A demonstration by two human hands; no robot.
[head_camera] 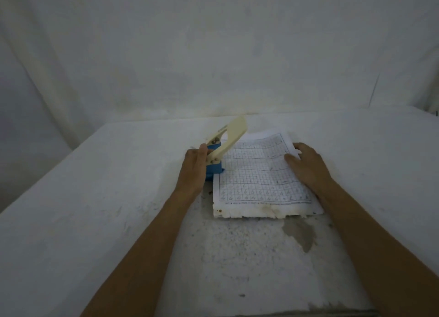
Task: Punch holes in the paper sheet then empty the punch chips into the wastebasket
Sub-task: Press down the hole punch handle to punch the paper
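Paper sheet [259, 174] laid flat on white table [95, 198], printed grid up, long axis running away from person. Left edge seated in slot of hole punch [218, 150]; punch touching sheet on its left side. Cream lever raised, tilted up toward far right. Left hand [193, 167] nearer punch, set against blue base, fingers loosely closed on it. Right hand [306, 167] pressed flat, fingers apart, on sheet's right edge. Judged: lever not yet pressed. Slot interior hidden; wastebasket not visible.
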